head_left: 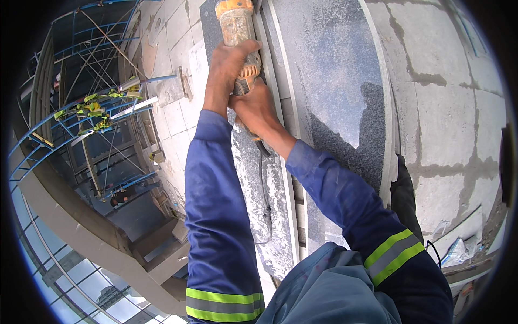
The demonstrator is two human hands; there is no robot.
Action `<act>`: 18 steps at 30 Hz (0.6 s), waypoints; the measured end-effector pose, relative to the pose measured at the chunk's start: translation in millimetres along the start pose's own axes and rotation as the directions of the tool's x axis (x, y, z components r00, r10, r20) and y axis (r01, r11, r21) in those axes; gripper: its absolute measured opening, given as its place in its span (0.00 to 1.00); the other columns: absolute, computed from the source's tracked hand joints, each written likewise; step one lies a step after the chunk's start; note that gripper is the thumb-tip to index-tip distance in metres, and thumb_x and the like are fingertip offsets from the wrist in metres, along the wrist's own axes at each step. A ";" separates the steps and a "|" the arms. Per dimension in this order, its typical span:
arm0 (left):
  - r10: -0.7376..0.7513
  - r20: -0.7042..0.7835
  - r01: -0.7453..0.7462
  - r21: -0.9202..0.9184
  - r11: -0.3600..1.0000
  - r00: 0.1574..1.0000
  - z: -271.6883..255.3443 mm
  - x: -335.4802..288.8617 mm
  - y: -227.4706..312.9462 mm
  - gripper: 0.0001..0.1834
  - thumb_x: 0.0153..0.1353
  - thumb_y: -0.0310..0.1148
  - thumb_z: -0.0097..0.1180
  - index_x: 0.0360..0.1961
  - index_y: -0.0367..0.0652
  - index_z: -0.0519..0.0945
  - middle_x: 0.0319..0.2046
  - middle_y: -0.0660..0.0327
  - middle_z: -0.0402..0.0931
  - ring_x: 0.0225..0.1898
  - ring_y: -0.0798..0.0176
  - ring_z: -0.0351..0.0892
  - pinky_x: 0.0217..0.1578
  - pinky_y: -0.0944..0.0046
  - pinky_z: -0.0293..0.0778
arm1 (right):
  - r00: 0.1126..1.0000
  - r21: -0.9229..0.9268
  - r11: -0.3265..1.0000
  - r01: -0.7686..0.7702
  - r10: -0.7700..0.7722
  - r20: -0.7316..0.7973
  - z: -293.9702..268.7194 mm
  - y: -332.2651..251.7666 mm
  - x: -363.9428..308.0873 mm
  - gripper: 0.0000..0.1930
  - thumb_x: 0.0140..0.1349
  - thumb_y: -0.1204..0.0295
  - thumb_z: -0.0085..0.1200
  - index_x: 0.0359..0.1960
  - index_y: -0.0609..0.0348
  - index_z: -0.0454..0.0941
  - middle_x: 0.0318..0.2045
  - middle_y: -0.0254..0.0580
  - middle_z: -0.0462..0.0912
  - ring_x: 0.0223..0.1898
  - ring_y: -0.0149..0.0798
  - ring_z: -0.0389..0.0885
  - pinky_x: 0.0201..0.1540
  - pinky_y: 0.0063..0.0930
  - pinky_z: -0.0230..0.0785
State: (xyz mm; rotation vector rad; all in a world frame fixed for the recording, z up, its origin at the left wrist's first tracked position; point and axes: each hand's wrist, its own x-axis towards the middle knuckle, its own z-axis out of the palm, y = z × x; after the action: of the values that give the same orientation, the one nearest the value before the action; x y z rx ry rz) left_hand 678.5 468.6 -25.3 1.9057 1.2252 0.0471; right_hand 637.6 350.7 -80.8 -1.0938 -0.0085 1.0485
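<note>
A dusty orange angle grinder (235, 29) lies lengthwise over a speckled grey stone slab (272, 202); its front end runs out at the top edge, so any disc is hidden. My left hand (225, 69) is closed round the middle of the body, thumb stretched across it. Closer to me, my right hand (258, 110) wraps the rear grip by the vents. From the tool's tail a black power cord (262, 178) trails down over the white-smeared slab. A second, wider grey slab (337, 59) rests alongside on the right, with a shadow across it.
Pale block walling with mortar joints (442, 124) stands at right. At left, blue scaffolding (59, 121) carries yellow-green straps (94, 110) above a deep drop. A crumpled clear plastic bag (459, 251) lies at lower right. Below the scaffolding is a glazed grid (81, 275).
</note>
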 end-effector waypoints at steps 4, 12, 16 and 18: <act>-0.019 0.024 0.019 0.004 1.000 1.000 1.8 6.7 5.1 0.33 0.59 0.43 0.81 0.57 0.26 0.88 0.41 0.51 0.90 0.35 0.56 0.92 0.39 0.56 0.88 | 1.000 0.007 1.000 0.026 -0.026 -0.002 -1.9 2.6 9.7 0.13 0.67 0.79 0.71 0.48 0.69 0.82 0.30 0.45 0.89 0.22 0.39 0.89 0.22 0.37 0.77; 0.024 0.010 -0.024 0.023 0.999 1.000 3.3 -10.3 11.0 0.38 0.58 0.44 0.81 0.62 0.26 0.84 0.47 0.48 0.90 0.42 0.54 0.92 0.43 0.55 0.89 | 0.999 -0.039 0.998 0.048 -0.048 -0.005 -0.2 9.0 4.0 0.16 0.67 0.78 0.73 0.52 0.69 0.80 0.32 0.46 0.90 0.22 0.38 0.88 0.22 0.37 0.77; 0.021 0.005 -0.021 0.018 1.000 1.000 10.7 -24.0 19.1 0.39 0.57 0.45 0.81 0.63 0.26 0.84 0.47 0.48 0.90 0.42 0.54 0.92 0.44 0.55 0.89 | 0.999 -0.023 0.999 0.030 -0.030 -0.030 0.5 19.4 5.2 0.16 0.68 0.79 0.72 0.52 0.69 0.79 0.33 0.46 0.90 0.22 0.37 0.87 0.20 0.36 0.75; 0.013 -0.003 -0.012 0.012 1.000 1.000 7.5 -26.9 16.9 0.40 0.57 0.45 0.81 0.63 0.26 0.84 0.47 0.49 0.90 0.42 0.54 0.92 0.44 0.56 0.89 | 1.000 -0.010 1.000 -0.005 0.005 -0.014 2.0 18.6 0.4 0.16 0.68 0.79 0.72 0.52 0.69 0.79 0.33 0.45 0.89 0.22 0.36 0.87 0.20 0.35 0.75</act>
State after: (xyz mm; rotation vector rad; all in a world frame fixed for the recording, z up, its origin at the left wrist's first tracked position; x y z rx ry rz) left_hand 680.2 440.7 -8.5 1.9245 1.2180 0.0490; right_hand 624.1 353.5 -93.4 -1.1103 0.0003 1.0464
